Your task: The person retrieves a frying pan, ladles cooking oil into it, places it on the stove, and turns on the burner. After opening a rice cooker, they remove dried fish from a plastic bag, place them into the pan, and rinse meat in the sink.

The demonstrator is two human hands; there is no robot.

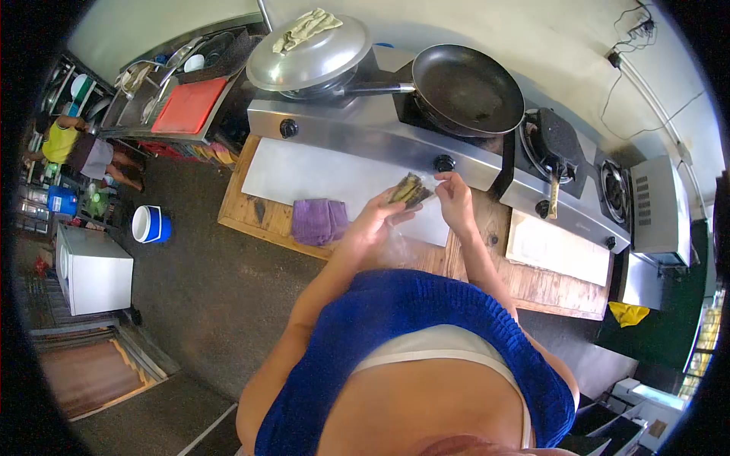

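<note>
My left hand (374,216) is closed round a clear plastic bag (411,190) with dark green and yellowish food inside. At the bag's right edge, my right hand (454,199) pinches the plastic between its fingers. Both hands are above the wooden table's front part, before the stove. A folded purple cloth (318,221) lies to the left of my left hand. Beyond my hands, a black frying pan (468,90) rests on the stove (350,137), its handle pointing left.
A wide metal lid (308,55) with a cloth on top covers a pot at the left burner. A dark waffle-type pan (553,140) sits farther right. A red board (190,105) lies by the sink. Another person (93,154) is at far left.
</note>
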